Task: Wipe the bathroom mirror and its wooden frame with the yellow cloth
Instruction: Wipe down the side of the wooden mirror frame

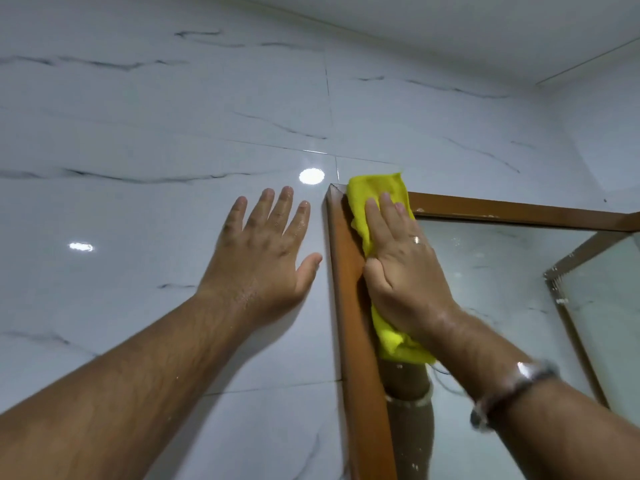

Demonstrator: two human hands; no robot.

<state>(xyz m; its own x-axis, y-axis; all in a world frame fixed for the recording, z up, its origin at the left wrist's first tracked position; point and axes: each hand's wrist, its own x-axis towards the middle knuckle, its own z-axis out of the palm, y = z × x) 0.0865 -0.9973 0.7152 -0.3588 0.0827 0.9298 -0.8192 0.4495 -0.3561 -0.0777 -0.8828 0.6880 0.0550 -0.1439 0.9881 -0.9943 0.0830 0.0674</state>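
Note:
The mirror (502, 278) hangs on the tiled wall at the right, edged by a brown wooden frame (349, 292). A yellow cloth (374, 192) covers the frame's top left corner and trails down the glass beside the left rail. My right hand (401, 268) lies flat on the cloth, pressing it against the corner, with fingers pointing up. My left hand (266, 247) rests flat and spread on the wall tile just left of the frame, holding nothing. White specks dot the top rail (512, 211).
Glossy white marble-look wall tiles (156, 133) fill the left and top, with bright light reflections. The white ceiling (485, 29) meets the wall at the upper right. My right wrist carries a bracelet (512, 393). The glass reflects my arm and another framed edge.

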